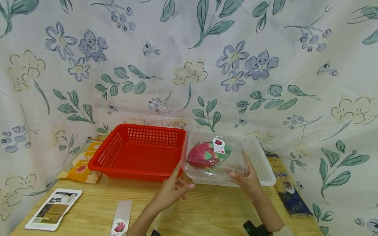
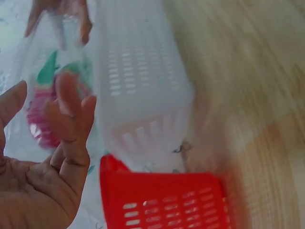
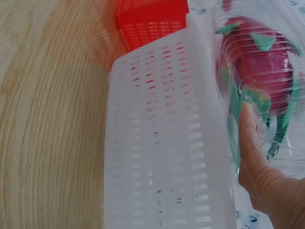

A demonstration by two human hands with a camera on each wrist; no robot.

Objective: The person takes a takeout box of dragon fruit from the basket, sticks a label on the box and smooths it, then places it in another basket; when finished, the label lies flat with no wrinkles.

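Head view: clear plastic clamshell (image 1: 214, 155) w/ a pink-green dragon fruit (image 1: 203, 155) inside sits in/over the white perforated basket (image 1: 261, 160), at the basket's left end, right next to the red basket (image 1: 138, 154). A small fruit label (image 1: 219, 146) is on the clamshell lid. Right hand (image 1: 248, 180) is at the clamshell's near right corner, fingers extended up along its side & touching the plastic; not curled round it. Left hand (image 1: 171, 190) is near the clamshell's left edge, fingers loose & spread, index pointing up toward it; contact there can't be told. Both baskets stand on a wooden table (image 1: 206, 209), white one touching the red one.

Left wrist view (blurred): left hand (image 2: 47, 157) is open-palmed, fingers relaxed, just beside the clamshell (image 2: 52, 100), holding nothing.

Right wrist view: a right-hand finger (image 3: 250, 138) lies straight against the clamshell wall (image 3: 267, 71), white basket (image 3: 162, 138) below it.

Elsewhere on table: orange packet (image 1: 82, 162) left of red basket, printed card (image 1: 54, 209) near left, a strip w/ fruit sticker (image 1: 121, 218) near front, dark packet (image 1: 287, 188) right of white basket. Floral cloth (image 1: 189, 65) hangs behind.
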